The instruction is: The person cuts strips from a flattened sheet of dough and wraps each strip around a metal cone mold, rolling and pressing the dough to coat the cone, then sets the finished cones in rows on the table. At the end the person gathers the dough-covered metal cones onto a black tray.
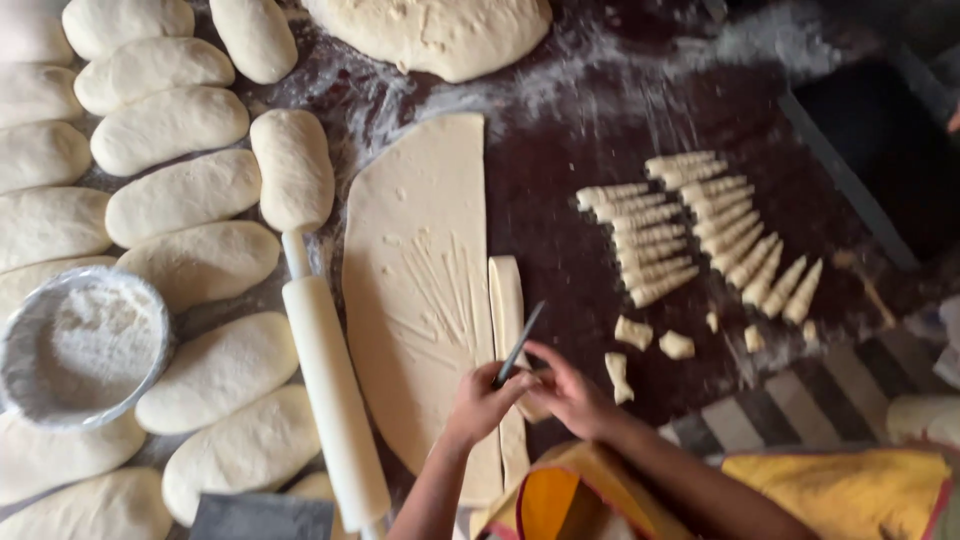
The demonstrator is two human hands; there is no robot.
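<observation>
Left hand point(480, 405) fingers curled tight round the handle of a knife point(518, 345), blade slanting up and away from the fingers, tip over the cut dough strip point(508, 310). Right hand point(572, 392) just beside it, fingers pressed together and pinching the near end of that strip; exact contact blurred. Strip lies straight ahead of the fingers, touching the right edge of the rolled-out dough sheet point(420, 290), which spreads left and forward of the left hand and shows score lines near the cut edge. Sheet's left edge runs close along a white rolling pin point(325, 380), further left of the fingers. Beyond the pin: rows of oval dough loaves point(185, 195) packed edge to edge, and a round flour bowl point(85, 345) among them. Right of the fingers, small dough scraps point(633, 332) near; further ahead-right, two rows of rolled cone pastries point(700, 225). Bare dark floured surface point(560, 200) lies open between strip and cones, forward of the fingers. Far ahead, a large dough round point(440, 35). Dark tray point(880, 160) at far right edge, well apart.
</observation>
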